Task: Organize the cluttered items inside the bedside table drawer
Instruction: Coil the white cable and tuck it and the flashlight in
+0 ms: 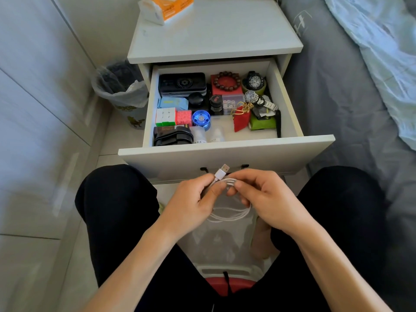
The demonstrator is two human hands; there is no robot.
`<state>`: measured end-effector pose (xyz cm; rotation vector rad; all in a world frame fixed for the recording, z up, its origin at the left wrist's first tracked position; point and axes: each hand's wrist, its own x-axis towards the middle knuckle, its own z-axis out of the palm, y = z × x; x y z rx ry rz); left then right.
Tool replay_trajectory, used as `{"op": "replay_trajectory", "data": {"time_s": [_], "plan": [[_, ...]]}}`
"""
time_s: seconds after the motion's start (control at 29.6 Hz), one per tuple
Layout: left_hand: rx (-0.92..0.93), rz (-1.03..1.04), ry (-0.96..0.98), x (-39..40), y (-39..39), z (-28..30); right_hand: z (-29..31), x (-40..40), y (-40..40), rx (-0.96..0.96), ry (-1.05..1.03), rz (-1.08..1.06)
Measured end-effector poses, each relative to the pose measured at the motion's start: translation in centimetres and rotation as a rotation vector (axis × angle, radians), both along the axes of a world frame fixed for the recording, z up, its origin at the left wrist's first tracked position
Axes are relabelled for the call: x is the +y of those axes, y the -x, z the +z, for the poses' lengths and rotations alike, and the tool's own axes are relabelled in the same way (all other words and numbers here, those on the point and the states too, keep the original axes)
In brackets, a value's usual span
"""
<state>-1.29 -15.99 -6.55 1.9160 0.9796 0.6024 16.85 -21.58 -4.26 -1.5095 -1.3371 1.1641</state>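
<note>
where fingers grip, cable hidden

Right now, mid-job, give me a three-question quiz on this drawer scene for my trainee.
1. True or false: both hands hold the white USB cable in front of the open drawer.
2. Which lies on the red box at the drawer's back? A) blue yo-yo B) bead bracelet C) dice
3. Fill in: the orange tissue pack sits on the bedside table's ____.

Key: 1 true: the left hand and right hand pinch its coils. 2 B. 3 top.
</note>
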Motion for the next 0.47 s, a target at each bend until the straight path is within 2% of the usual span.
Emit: {"op": "replay_trajectory", "data": {"time_s": [0.1, 0.17, 0.27, 0.37, 0.47], "plan": [[0.004, -0.032, -0.043, 0.3, -0.2, 0.3, 0.3, 0.3, -0.4, -0.008, 0.015, 0.031], [-0.115, 0.001, 0.067, 0.4, -0.3, 0.2, 0.4, 0.8, -0.6, 0.042, 0.030, 0.032], [-0.350, 0.177, 0.378, 0.2, -0.7, 0.1, 0.1, 1.5, -0.7, 0.117, 0.014, -0.073], [-0.640, 0.308, 0.820, 0.6, -1.4, 0.7, -1.3, 2.2, -0.8, 0.343, 0.012, -0.301], [-0.789, 0.355, 1.033, 1.3, -1.4, 1.1, -3.3, 2.4, -0.1, 0.376, 0.057, -0.289]]}}
